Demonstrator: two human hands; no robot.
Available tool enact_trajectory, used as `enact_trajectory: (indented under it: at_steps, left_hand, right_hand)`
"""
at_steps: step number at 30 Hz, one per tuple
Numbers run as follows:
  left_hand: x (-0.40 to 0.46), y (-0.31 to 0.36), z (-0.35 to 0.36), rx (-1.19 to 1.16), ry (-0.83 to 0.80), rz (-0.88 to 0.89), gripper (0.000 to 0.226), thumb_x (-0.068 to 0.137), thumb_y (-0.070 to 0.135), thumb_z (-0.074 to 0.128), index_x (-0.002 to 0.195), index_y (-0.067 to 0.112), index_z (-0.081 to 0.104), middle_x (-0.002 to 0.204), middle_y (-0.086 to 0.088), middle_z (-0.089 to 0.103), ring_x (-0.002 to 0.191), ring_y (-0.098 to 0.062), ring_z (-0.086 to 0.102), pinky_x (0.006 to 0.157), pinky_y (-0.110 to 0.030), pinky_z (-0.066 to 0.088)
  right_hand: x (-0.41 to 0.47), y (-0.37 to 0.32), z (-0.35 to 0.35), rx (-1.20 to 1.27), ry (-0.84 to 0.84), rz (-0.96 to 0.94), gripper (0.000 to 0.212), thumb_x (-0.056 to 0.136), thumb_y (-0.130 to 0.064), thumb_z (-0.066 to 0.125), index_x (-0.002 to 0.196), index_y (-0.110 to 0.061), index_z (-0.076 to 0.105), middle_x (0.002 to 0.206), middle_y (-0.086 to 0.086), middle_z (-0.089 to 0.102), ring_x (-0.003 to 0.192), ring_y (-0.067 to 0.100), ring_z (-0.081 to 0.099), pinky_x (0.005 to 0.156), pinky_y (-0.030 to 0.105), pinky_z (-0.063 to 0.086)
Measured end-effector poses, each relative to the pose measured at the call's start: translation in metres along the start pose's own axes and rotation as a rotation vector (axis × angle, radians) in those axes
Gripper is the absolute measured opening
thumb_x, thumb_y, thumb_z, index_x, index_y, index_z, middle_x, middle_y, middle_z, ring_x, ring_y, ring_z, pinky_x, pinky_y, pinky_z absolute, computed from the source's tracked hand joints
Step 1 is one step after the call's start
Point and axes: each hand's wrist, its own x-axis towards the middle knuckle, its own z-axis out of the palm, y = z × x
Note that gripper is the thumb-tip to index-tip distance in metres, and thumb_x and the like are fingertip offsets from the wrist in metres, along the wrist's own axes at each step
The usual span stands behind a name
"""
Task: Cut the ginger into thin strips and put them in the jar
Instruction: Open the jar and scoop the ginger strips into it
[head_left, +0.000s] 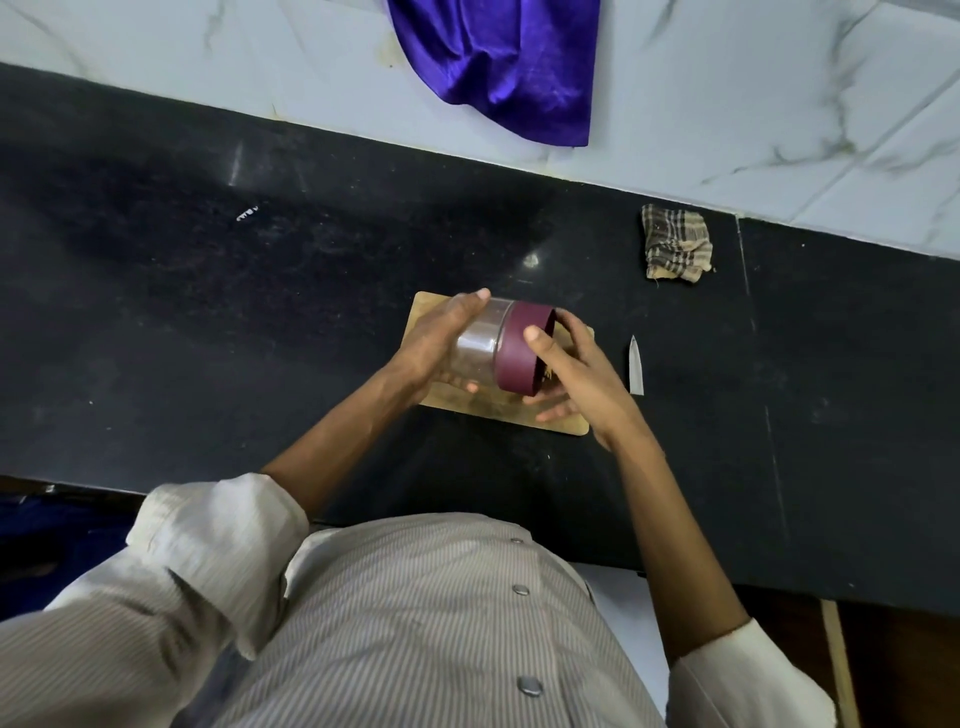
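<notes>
Clear plastic forms the body of the jar (478, 345), which lies on its side in the air just above the wooden cutting board (563, 423), its maroon lid (517, 348) pointing to the person's right. Left hand (441, 338) wraps the clear body, fingers curled under and thumb over the top, a closed grip on the jar. Right hand (576, 374) closes around the lid, thumb on its side wall and fingers beneath. Whether any ginger sits inside the jar cannot be told. Just right of the board, apart from it, 1 knife (636, 365) lies on the black worktop (208, 312), blade tip pointing away from the person. Farther back on the right sits a crumpled checked cloth (675, 243). Beyond the worktop's far edge, a blue fabric (498, 62) hangs against the marble wall.
</notes>
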Motion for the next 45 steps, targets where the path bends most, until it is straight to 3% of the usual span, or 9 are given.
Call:
enact_trajectory:
  at_steps: [4,10,16,21,26,31,36,41,45]
  left_hand:
    - [0.001,-0.002,-0.005,0.017,-0.001,-0.007,0.05,0.088,0.063,0.05,0.118,0.025,0.06,0.13,-0.005,0.054,0.112,-0.028,0.059,0.062,-0.039,0.056]
    - [0.0,-0.004,-0.005,0.021,-0.016,-0.011,0.055,0.084,0.065,0.05,0.119,0.024,0.06,0.126,-0.008,0.057,0.106,-0.029,0.063,0.062,-0.038,0.056]
    - [0.0,-0.004,-0.006,0.018,-0.008,-0.019,0.062,0.078,0.07,0.055,0.122,0.025,0.059,0.133,-0.006,0.052,0.116,-0.03,0.056,0.061,-0.037,0.055]
    - [-0.003,0.0,-0.003,0.034,-0.008,-0.009,0.054,0.085,0.065,0.051,0.119,0.024,0.06,0.127,-0.003,0.056,0.111,-0.028,0.059,0.063,-0.039,0.056]
    - [-0.006,0.004,-0.005,0.004,0.019,0.028,0.045,0.093,0.054,0.046,0.12,0.02,0.057,0.115,0.011,0.047,0.121,-0.026,0.05,0.06,-0.038,0.056]
    - [-0.009,0.007,-0.002,0.033,0.014,0.047,0.039,0.096,0.05,0.043,0.116,0.02,0.058,0.105,0.013,0.05,0.11,-0.021,0.057,0.07,-0.048,0.058]
    - [-0.009,0.004,-0.007,0.034,0.006,0.062,0.043,0.094,0.053,0.045,0.118,0.02,0.059,0.107,0.009,0.051,0.111,-0.025,0.057,0.064,-0.043,0.056]
    - [-0.009,0.003,-0.003,0.044,0.011,0.046,0.039,0.095,0.051,0.045,0.117,0.021,0.057,0.109,0.006,0.053,0.107,-0.025,0.06,0.07,-0.048,0.058]
    - [-0.006,-0.002,-0.007,0.041,0.001,0.042,0.048,0.092,0.057,0.047,0.121,0.021,0.058,0.115,0.005,0.052,0.112,-0.027,0.058,0.064,-0.04,0.056]
  right_hand:
    - [-0.002,0.006,-0.005,-0.023,-0.056,-0.075,0.088,0.08,-0.05,0.07,0.153,-0.04,0.022,0.147,-0.012,0.034,0.134,0.018,0.044,0.1,0.043,0.051]
    - [-0.002,0.005,-0.001,0.053,-0.002,0.049,0.081,0.085,-0.069,0.047,0.154,-0.032,0.024,0.149,0.005,0.044,0.085,0.024,0.075,0.061,0.035,0.06]
    - [-0.004,0.009,-0.006,-0.003,-0.066,-0.077,0.074,0.085,-0.046,0.072,0.146,-0.047,0.031,0.148,-0.012,0.036,0.134,0.015,0.043,0.103,0.042,0.049]
    - [-0.001,0.003,0.0,0.01,-0.002,0.043,0.08,0.088,-0.058,0.058,0.155,-0.037,0.019,0.149,0.002,0.043,0.098,0.02,0.071,0.071,0.036,0.061]
    - [-0.002,0.008,0.0,-0.033,-0.039,-0.039,0.104,0.076,-0.062,0.069,0.156,-0.036,0.008,0.156,-0.006,0.026,0.137,0.022,0.042,0.102,0.047,0.05]
    - [-0.001,0.006,0.001,0.05,-0.018,0.023,0.087,0.083,-0.061,0.057,0.156,-0.034,0.019,0.149,0.004,0.042,0.099,0.023,0.071,0.069,0.034,0.061]
    - [-0.002,0.01,-0.003,0.0,-0.053,-0.076,0.089,0.082,-0.052,0.073,0.153,-0.04,0.021,0.148,-0.01,0.034,0.135,0.017,0.041,0.105,0.042,0.046]
    - [-0.003,0.005,0.001,0.047,-0.045,0.037,0.071,0.09,-0.054,0.057,0.151,-0.037,0.025,0.136,-0.003,0.046,0.101,0.02,0.069,0.079,0.042,0.062]
    - [-0.003,0.007,0.001,0.03,-0.061,-0.006,0.094,0.078,-0.054,0.067,0.156,-0.037,0.017,0.142,-0.012,0.037,0.126,0.016,0.05,0.097,0.043,0.054]
